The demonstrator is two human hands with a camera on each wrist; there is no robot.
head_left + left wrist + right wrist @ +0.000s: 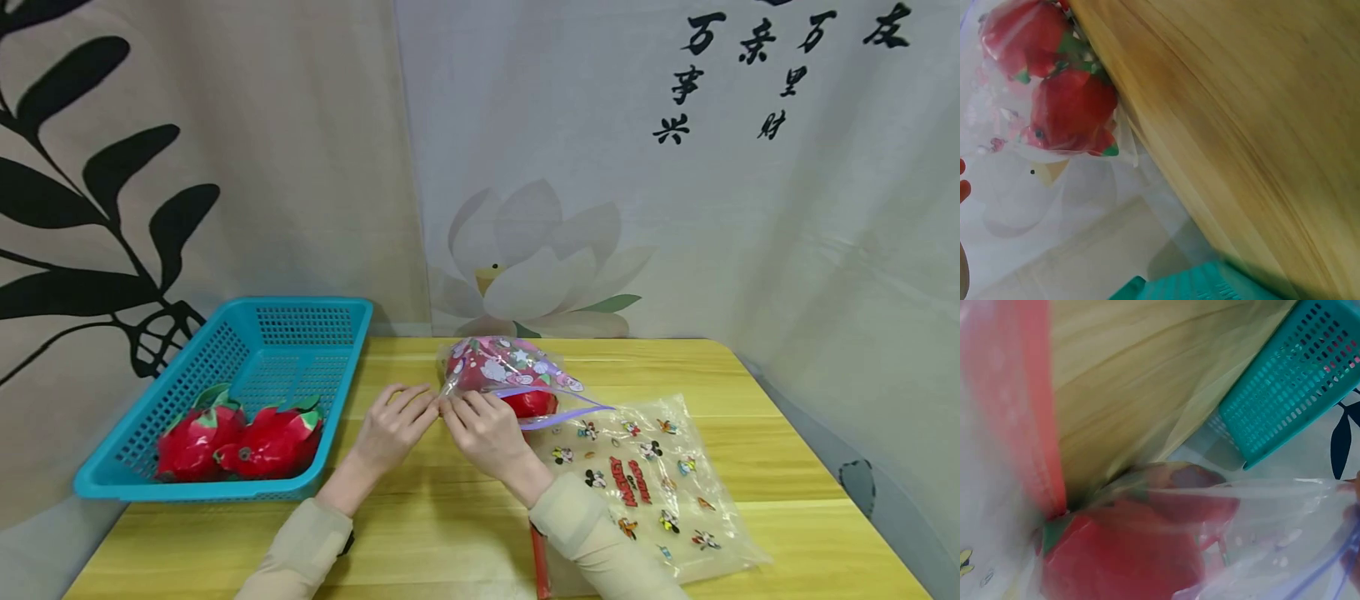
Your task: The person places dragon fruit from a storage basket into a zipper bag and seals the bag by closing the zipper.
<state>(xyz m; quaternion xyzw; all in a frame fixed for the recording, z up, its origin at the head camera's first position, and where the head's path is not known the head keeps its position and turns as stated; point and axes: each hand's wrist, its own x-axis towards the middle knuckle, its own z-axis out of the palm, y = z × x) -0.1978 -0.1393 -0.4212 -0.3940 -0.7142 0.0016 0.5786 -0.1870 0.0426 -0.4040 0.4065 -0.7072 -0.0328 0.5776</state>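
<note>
Far left on the counter (427, 542): blue basket (202, 492), two red fruits (240, 442) with green leaf tips lying at its near end. Basket's right wall is just left of the left forearm; clear of the working spot.

Left hand (401, 421): fingers curled, grip looks pinched on the near-left corner of the printed bag (487, 362), at the left end of its mouth. Fingertip contact mostly hidden.

Right hand (483, 425): fingertips right beside the left's, also together on that mouth edge. No clear gap between the two grips. Equal reach to the corner; right is the nearer one to the rest of the mouth.

Key relation: bag body lies beyond both grips, toward the wall. Mouth is the long axis, running rightward from the pinch along the purple zip (570, 415). Its two strips spread apart right of the right hand, so that stretch reads open. Two red fruits (1075, 109) inside, per left wrist view.

Right: flat clear bag (675, 517), cartoon print, red strip (542, 567) on its left edge. Right sleeve crosses over it. The zip's right end overlaps its far-left corner in the head view; likely snag point there. Can't tell if they touch.
</note>
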